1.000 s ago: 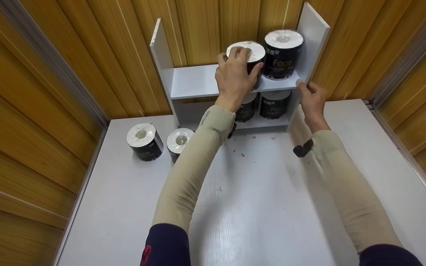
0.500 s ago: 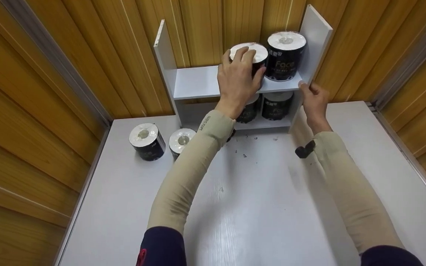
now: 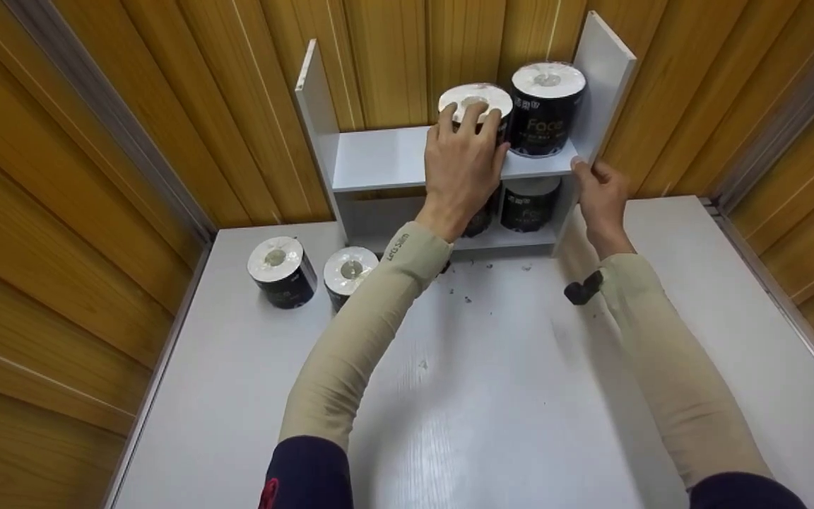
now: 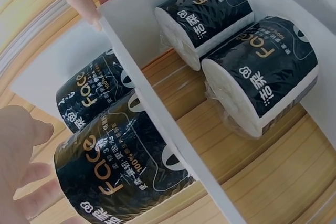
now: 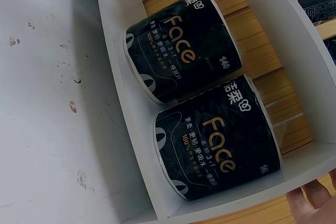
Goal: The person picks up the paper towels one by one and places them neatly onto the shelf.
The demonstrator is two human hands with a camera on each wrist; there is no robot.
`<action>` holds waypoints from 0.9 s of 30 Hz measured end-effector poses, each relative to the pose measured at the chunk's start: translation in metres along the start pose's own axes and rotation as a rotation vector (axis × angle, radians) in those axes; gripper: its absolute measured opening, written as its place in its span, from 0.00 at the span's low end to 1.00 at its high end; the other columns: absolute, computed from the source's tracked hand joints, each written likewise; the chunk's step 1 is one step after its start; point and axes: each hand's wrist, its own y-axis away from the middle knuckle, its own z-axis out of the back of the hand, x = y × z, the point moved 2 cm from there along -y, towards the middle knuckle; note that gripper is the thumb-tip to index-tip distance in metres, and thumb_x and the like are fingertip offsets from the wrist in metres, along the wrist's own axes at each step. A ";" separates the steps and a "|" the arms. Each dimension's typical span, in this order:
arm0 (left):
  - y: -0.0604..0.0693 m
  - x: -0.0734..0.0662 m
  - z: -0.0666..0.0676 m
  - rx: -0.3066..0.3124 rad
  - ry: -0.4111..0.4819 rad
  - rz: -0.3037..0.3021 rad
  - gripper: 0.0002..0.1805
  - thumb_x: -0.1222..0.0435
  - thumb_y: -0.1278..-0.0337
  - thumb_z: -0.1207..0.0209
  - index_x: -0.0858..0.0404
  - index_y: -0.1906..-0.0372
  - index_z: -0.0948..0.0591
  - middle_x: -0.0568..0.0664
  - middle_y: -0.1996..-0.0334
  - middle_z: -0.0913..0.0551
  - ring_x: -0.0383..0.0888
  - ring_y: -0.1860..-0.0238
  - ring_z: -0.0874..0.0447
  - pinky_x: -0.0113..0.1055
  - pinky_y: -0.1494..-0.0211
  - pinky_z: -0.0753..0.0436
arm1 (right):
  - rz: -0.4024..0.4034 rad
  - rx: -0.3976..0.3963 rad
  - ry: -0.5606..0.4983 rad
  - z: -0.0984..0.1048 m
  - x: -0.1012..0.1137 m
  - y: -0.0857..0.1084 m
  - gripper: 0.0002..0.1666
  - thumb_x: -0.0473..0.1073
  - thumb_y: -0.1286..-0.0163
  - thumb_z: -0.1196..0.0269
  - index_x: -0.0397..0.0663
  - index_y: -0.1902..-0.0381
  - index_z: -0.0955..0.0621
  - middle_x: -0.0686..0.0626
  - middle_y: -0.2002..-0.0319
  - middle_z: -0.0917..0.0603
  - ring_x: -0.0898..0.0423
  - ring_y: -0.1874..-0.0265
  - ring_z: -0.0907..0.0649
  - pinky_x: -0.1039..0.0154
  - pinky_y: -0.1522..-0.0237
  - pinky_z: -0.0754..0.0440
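A paper roll in black "Face" wrapping (image 3: 481, 99) stands upright on the upper board of a small white shelf (image 3: 379, 155). My left hand (image 3: 463, 170) is just in front of it, fingers over its near top edge; in the left wrist view, the thumb (image 4: 42, 131) and spread fingers stand slightly apart from the roll (image 4: 115, 166). Another wrapped roll (image 3: 547, 109) is to its right, near the side panel (image 3: 605, 78). My right hand (image 3: 601, 201) grips the shelf's right side at the upper board. Two more rolls (image 5: 181, 45) sit in the lower compartment.
Two wrapped rolls, one at the left (image 3: 282, 272) and one partly behind my left forearm (image 3: 349, 272), stand on the white table (image 3: 492, 396). Small dark bits (image 3: 468, 299) lie before the shelf. Wood-patterned walls (image 3: 82, 212) border the table at back and sides.
My left hand has drawn back and down slightly, its fingers loosening from the roll, which stays beside the right one. My right hand keeps its grip on the shelf.
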 end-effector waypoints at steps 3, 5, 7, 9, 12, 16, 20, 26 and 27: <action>0.003 0.000 -0.003 -0.007 -0.007 -0.008 0.25 0.45 0.23 0.43 0.50 0.31 0.20 0.46 0.31 0.21 0.57 0.28 0.25 0.48 0.34 0.17 | -0.008 0.003 0.013 0.000 0.000 0.002 0.15 0.58 0.21 0.36 0.54 0.58 0.13 0.61 0.71 0.24 0.62 0.67 0.27 0.70 0.69 0.25; 0.004 0.000 -0.005 -0.007 -0.014 -0.010 0.25 0.46 0.23 0.43 0.51 0.31 0.20 0.46 0.31 0.20 0.57 0.28 0.24 0.48 0.35 0.17 | -0.017 0.004 0.016 -0.001 0.001 0.002 0.16 0.58 0.21 0.36 0.54 0.57 0.13 0.61 0.71 0.25 0.62 0.67 0.27 0.70 0.69 0.25; 0.006 0.000 -0.006 0.001 -0.019 -0.011 0.25 0.46 0.22 0.44 0.51 0.30 0.20 0.46 0.31 0.21 0.57 0.28 0.24 0.48 0.35 0.17 | -0.019 0.003 0.015 -0.001 0.000 0.002 0.16 0.58 0.21 0.36 0.54 0.57 0.13 0.62 0.72 0.25 0.62 0.68 0.27 0.70 0.69 0.26; 0.006 -0.001 -0.007 0.010 -0.022 -0.010 0.25 0.47 0.21 0.45 0.52 0.29 0.21 0.47 0.30 0.21 0.57 0.28 0.25 0.48 0.35 0.17 | -0.016 0.002 0.012 -0.001 0.000 0.002 0.15 0.58 0.21 0.36 0.55 0.56 0.12 0.62 0.71 0.24 0.62 0.67 0.27 0.69 0.68 0.26; 0.006 -0.001 -0.007 0.018 -0.015 -0.006 0.25 0.47 0.21 0.45 0.52 0.29 0.21 0.47 0.30 0.20 0.57 0.28 0.25 0.48 0.35 0.17 | -0.006 0.003 0.003 -0.001 -0.001 0.002 0.15 0.57 0.22 0.36 0.55 0.61 0.13 0.62 0.73 0.25 0.63 0.68 0.27 0.69 0.70 0.26; 0.004 -0.001 -0.008 0.007 0.001 -0.002 0.25 0.47 0.22 0.44 0.52 0.30 0.20 0.46 0.32 0.19 0.57 0.28 0.24 0.49 0.35 0.16 | 0.009 0.002 -0.006 -0.001 -0.001 0.001 0.16 0.57 0.22 0.35 0.55 0.67 0.16 0.62 0.76 0.27 0.63 0.72 0.28 0.70 0.72 0.27; 0.004 -0.002 -0.008 -0.018 0.015 0.000 0.25 0.48 0.24 0.42 0.53 0.30 0.20 0.47 0.32 0.18 0.58 0.28 0.23 0.50 0.34 0.16 | 0.018 0.005 -0.005 0.000 -0.001 0.001 0.15 0.56 0.22 0.36 0.54 0.60 0.12 0.61 0.74 0.23 0.64 0.72 0.28 0.71 0.72 0.27; 0.002 -0.001 -0.011 -0.001 0.034 0.015 0.26 0.48 0.24 0.42 0.52 0.28 0.21 0.47 0.30 0.19 0.58 0.26 0.25 0.52 0.33 0.17 | 0.022 0.008 0.011 0.000 -0.001 0.001 0.16 0.57 0.21 0.36 0.53 0.56 0.11 0.61 0.72 0.22 0.64 0.70 0.27 0.71 0.71 0.26; 0.001 -0.001 -0.011 0.008 0.036 0.019 0.27 0.48 0.24 0.43 0.52 0.28 0.22 0.47 0.30 0.20 0.58 0.26 0.26 0.51 0.33 0.17 | 0.021 0.009 0.013 0.000 0.000 0.001 0.16 0.57 0.21 0.36 0.53 0.57 0.12 0.62 0.72 0.23 0.64 0.71 0.27 0.71 0.71 0.26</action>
